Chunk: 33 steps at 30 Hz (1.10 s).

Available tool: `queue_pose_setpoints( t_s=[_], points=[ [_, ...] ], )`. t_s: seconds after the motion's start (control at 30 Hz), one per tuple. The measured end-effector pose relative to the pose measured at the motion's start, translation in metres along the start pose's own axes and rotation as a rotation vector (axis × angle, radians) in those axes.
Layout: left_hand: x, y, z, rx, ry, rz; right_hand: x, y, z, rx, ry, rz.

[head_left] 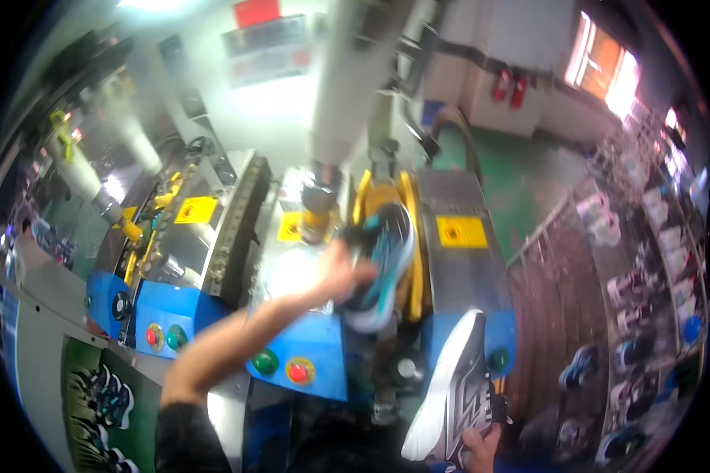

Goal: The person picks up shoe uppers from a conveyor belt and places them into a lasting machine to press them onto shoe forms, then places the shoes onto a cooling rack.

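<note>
Left hand [341, 272] gripping teal-and-black shoe [380, 264], set at yellow cradle [410, 236] of blue press machine [323, 347] | right hand [481, 448] holding grey-and-white shoe [454, 390] low, apart from machine | progress: first shoe at press, seating looks unfinished; second shoe waiting.

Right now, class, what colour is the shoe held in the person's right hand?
Grey with a white sole: the shoe in the right hand, seen in the head view.

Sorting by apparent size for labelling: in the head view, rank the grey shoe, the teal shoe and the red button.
1. grey shoe, though nearness to the camera inflates it
2. teal shoe
3. red button
</note>
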<state>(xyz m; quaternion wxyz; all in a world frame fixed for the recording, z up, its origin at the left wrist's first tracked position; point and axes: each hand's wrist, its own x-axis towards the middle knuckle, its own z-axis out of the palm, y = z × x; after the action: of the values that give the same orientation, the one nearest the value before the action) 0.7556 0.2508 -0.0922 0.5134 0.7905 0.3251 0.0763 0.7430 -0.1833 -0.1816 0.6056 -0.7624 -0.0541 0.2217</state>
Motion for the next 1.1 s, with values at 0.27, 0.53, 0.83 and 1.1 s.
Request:
queue_pose_setpoints(
  t_s=[0.27,0.53,0.83,1.1],
  points=[
    [-0.335,-0.088,-0.066,-0.902,0.358,0.019,0.215,-0.223,0.198,0.134,-0.645,0.393],
    [-0.394,-0.116,-0.020,-1.072,0.937,-0.585,0.301,-0.118,0.299,-0.723,-0.123,-0.565],
    [-0.412,-0.199,-0.008,-1.141,0.998,-0.911,0.304,-0.126,0.309,-0.704,-0.053,-0.480],
    [-0.368,-0.260,-0.078,-1.342,0.536,-0.707,0.128,-0.152,0.316,-0.677,0.046,-0.761]
  ],
)
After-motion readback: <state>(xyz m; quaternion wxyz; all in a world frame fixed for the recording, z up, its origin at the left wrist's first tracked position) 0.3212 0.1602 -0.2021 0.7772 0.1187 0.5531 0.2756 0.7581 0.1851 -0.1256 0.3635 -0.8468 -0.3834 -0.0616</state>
